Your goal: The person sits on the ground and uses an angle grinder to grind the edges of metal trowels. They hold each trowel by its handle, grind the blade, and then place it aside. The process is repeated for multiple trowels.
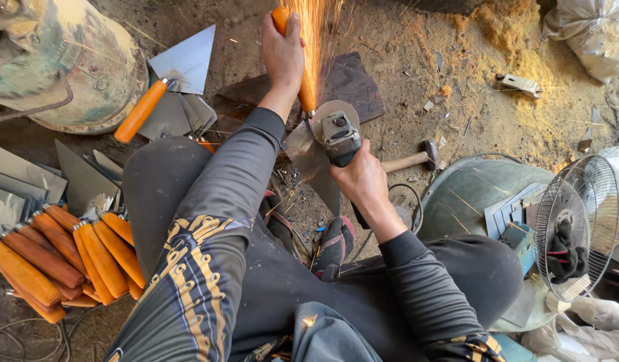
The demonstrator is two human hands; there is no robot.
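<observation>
The person sits on the dirt floor [403, 100] with knees spread. The left hand [283, 57] has its fingers clenched round the orange wooden handle [280, 17] of a trowel [309, 151], whose flat steel blade points back toward the body. The right hand [363, 181] grips the body of an angle grinder [338, 131], fingers wrapped tight, its disc touching the blade near the handle's neck; sparks [316, 40] stream away from the person. A hammer [410, 159] lies just beyond the right hand. To the left lies a heap of orange-handled trowels [61, 258], and another finished trowel [172, 77] leans beside a drum [61, 60]. A small fan [581, 224] stands at right.
</observation>
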